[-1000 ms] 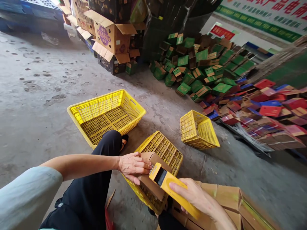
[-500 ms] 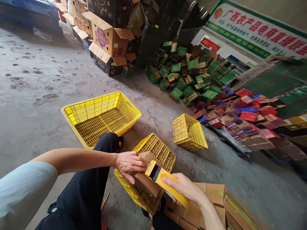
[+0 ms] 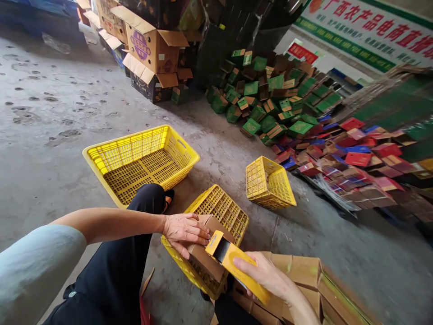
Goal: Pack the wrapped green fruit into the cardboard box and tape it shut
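Note:
My left hand (image 3: 186, 231) grips a small brown cardboard box (image 3: 207, 262), its fingers across the top and its thumb down the near side. The box rests on a yellow plastic basket (image 3: 233, 214) that appears upturned between my legs. In my right hand (image 3: 262, 271) is a yellow carton stapler (image 3: 233, 262), held with the fingers wrapped round its body. The stapler's head meets the top of the box beside my left fingertips. Its underside and the contact point are hidden.
A large yellow basket (image 3: 172, 176) lies to the left and a smaller yellow basket (image 3: 267, 180) ahead. Brown cartons (image 3: 294, 266) are stacked at lower right. Green boxes (image 3: 267, 122) and red and blue boxes (image 3: 358, 158) lie heaped beyond. Open cartons (image 3: 152, 49) stand at the back.
My view has shifted slightly. Both hands stay at the box, and the stapler's head remains against its top with little visible movement.

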{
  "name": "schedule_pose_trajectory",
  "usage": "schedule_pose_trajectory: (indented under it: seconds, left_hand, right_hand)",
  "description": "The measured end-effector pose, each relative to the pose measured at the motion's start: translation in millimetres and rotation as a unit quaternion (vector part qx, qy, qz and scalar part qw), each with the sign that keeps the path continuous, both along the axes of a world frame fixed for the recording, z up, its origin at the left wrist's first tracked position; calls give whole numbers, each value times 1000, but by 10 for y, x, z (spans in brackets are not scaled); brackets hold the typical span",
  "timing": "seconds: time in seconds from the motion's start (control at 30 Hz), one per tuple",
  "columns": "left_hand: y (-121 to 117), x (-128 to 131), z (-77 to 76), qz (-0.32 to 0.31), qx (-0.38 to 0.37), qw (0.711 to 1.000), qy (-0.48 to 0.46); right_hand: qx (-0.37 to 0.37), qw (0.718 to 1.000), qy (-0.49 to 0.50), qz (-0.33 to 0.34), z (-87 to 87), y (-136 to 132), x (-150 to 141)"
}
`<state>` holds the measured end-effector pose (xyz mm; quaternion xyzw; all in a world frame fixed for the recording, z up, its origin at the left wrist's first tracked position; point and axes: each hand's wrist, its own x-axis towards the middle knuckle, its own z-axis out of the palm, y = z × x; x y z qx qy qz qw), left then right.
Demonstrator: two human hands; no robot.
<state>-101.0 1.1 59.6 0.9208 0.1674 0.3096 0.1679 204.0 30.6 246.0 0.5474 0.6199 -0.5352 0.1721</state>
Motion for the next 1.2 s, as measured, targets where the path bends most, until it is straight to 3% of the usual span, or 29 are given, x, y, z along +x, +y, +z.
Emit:
schedule_pose_trajectory:
  seconds: [0.27, 0.47, 0.63, 0.77, 1.03, 1.2]
  left_hand:
    - [-48, -150, -77, 47, 38, 998, -16]
    - [-115, -186, 131, 15, 26, 999, 13]
    - [-124, -189, 244, -9, 19, 1000, 24]
    - [-100, -174, 188, -1, 20, 1000, 13]
    - [-8, -148, -76, 20, 5, 1000, 5]
    - [-23, -150, -59, 30, 23, 999, 3]
  right_hand:
    - [24, 999, 36, -15, -35, 2, 186]
    - [22, 1000, 19, -6, 101, 45, 113]
    - [12, 1000, -4, 2, 83, 97, 97]
    - [3, 1000, -5, 1, 20, 114, 105]
    - [-18, 1000, 16, 3, -100, 176, 172]
    - [-22, 999, 39, 15, -156, 192, 205]
